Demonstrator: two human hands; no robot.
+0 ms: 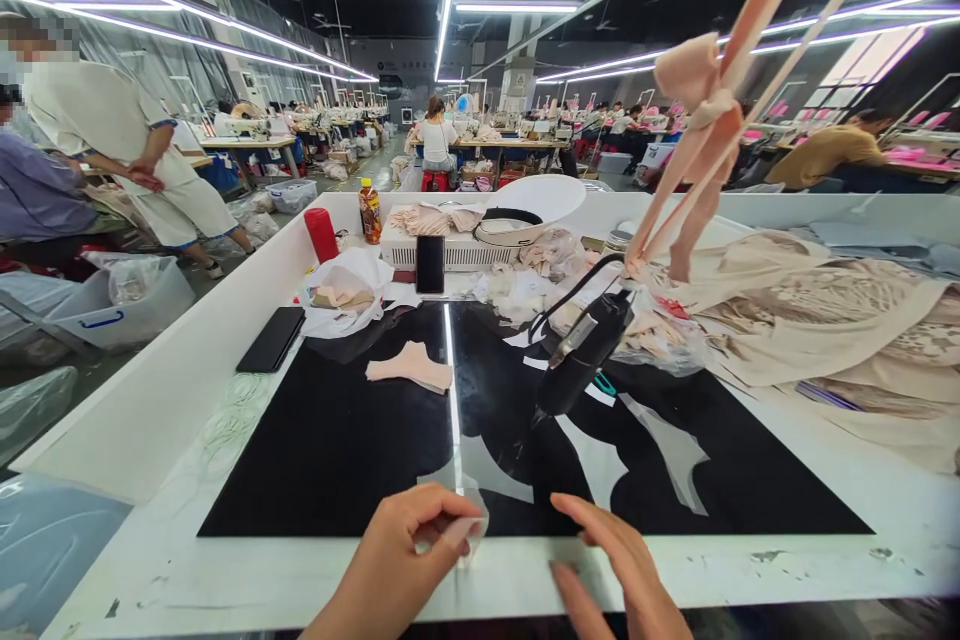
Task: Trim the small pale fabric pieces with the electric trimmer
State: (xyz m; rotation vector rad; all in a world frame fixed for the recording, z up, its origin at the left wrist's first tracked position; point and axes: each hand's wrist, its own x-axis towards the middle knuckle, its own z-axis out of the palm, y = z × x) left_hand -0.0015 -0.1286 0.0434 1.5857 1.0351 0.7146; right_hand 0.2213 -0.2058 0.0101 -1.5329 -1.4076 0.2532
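My left hand (409,545) is at the near edge of a black glossy work surface (330,440), its fingers pinched on a small thin translucent piece (471,523). My right hand (619,565) lies beside it with fingers stretched flat on the table edge, holding nothing. A black hand-held cutting tool (581,355) with a cable stands on the black surface just beyond my hands. A peach fabric piece (411,367) lies further back on the left. White cut shapes (592,455) lie on the black surface.
Beige lace fabric (817,320) is heaped at the right. Peach straps (712,110) hang from above. A black phone (271,339), red cup (322,233), bottle (369,210), white bag (346,288) and white box (457,250) stand behind. People work at sewing tables beyond; one stands at left (120,140).
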